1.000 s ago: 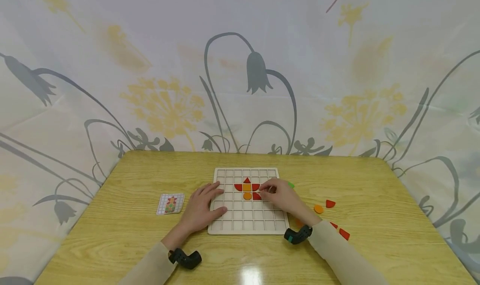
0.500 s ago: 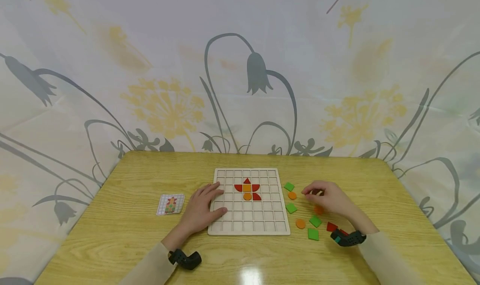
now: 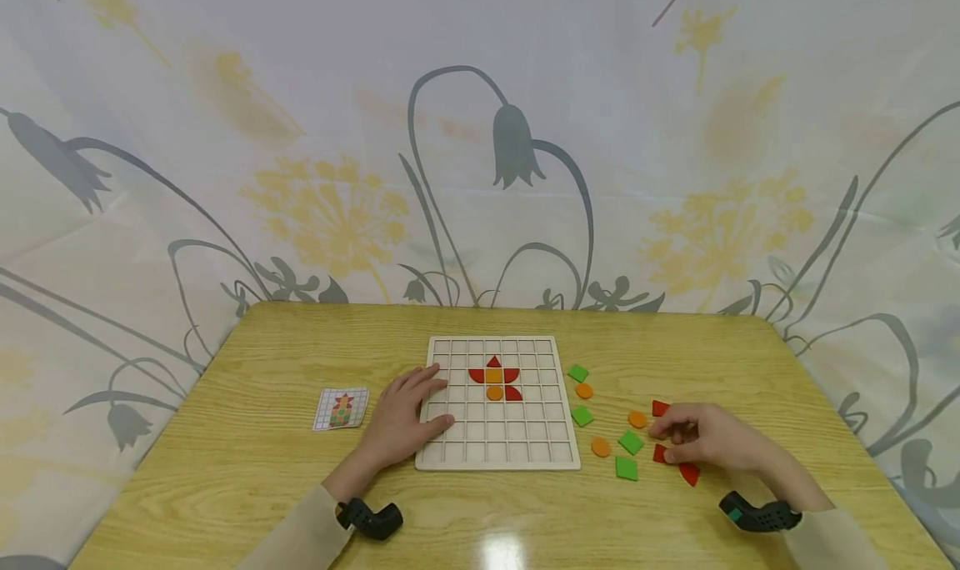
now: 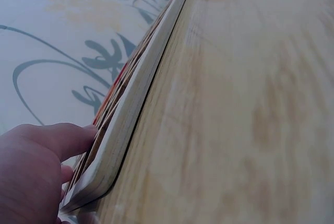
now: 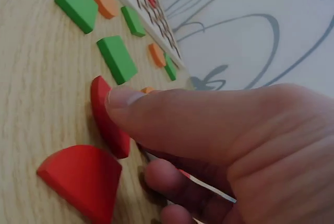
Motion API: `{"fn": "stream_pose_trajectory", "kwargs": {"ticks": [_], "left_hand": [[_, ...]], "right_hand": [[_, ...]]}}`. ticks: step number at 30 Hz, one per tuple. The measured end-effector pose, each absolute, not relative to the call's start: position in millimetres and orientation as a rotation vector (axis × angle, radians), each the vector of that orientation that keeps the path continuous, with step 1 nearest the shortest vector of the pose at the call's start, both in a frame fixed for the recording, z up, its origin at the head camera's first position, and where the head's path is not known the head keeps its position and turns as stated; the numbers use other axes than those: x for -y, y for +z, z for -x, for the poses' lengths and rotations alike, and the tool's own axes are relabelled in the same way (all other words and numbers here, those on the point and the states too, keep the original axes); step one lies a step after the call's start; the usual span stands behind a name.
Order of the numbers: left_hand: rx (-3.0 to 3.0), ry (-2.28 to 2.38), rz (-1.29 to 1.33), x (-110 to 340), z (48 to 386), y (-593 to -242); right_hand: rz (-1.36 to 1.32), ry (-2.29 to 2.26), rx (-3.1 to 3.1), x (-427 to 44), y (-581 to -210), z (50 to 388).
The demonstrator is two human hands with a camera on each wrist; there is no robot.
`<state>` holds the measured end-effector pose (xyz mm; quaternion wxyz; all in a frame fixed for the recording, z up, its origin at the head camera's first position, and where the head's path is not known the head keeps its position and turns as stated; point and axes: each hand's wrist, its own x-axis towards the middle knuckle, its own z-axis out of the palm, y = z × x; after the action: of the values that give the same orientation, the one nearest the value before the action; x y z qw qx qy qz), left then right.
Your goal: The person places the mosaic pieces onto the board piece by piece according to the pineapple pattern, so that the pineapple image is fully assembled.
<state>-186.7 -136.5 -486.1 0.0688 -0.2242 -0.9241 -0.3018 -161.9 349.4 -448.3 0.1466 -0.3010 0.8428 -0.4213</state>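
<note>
My left hand [image 3: 408, 416] lies over the left edge of the white grid board [image 3: 495, 445], fingers spread and thumb on the board. In the left wrist view that thumb touches the board's rim [image 4: 122, 119]. Several pieces sit in the grid: a red triangle [image 3: 494, 362], an orange square [image 3: 494, 376], an orange circle [image 3: 495, 393] and red quarter-circles [image 3: 513, 394]. Right of the board, my right hand [image 3: 716, 441] is low among loose red pieces, thumb and fingers apart. Its thumb touches one red piece [image 5: 107, 114]; another red quarter-circle [image 5: 83, 177] lies beside it.
Loose green squares [image 3: 626, 468] and orange circles [image 3: 601, 447] lie between the board and my right hand. A red piece [image 3: 660, 407] is behind that hand. Left of the board lies a small pattern card [image 3: 341, 409]. A flower-printed cloth [image 3: 480, 178] hangs behind the table.
My right hand has left the board and moved right and toward me, to the loose red pieces. Green and orange pieces it covered now show. The left hand stays put.
</note>
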Motion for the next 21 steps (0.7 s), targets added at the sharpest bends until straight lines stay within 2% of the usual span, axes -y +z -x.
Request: {"fn": "stream_pose_trajectory", "kwargs": {"ticks": [21], "left_hand": [[2.791, -0.935, 0.660, 136.5, 186.0, -485.0]], "right_hand": [[0.729, -1.174, -2.447, -341.5, -445.9, 157.4]]}}
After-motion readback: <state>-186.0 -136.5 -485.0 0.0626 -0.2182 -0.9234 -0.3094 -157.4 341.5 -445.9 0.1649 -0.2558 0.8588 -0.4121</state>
